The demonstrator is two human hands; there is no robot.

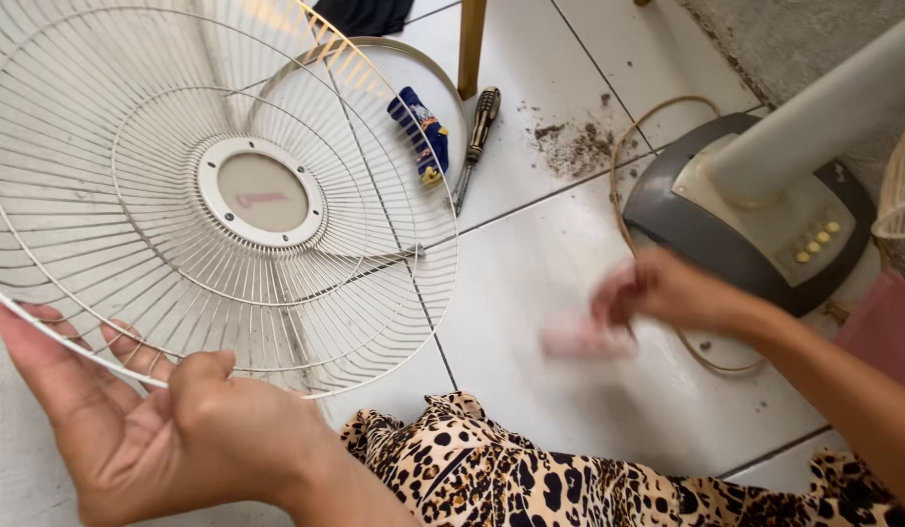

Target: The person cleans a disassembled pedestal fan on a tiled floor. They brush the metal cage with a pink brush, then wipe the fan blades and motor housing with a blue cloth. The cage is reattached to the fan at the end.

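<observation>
Your left hand [160, 429] pinches the grille [218, 195] rim loosely (right hand [667, 293] blurred, grip unclear); it could tip onto the screwdriver [475, 146].

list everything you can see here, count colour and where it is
fan grille: one, white wire with a round centre plate, upper left, lower rim held by the left hand
ring: one, white, on the floor behind the grille
screwdriver: one, dark handle, on the tile right of the ring
small blue object: one, blue with yellow, inside the ring; kind unclear
fan base: one, grey and cream with yellow buttons, right, with a pale pole rising from it
cord: one, beige, looped by the base
dirt: one dark patch, on the tiles
pink object: one, blurred, at the right hand
leopard-print cloth: bottom centre
left hand: grip on the grille rim
right hand: blurred, grip unclear
</observation>
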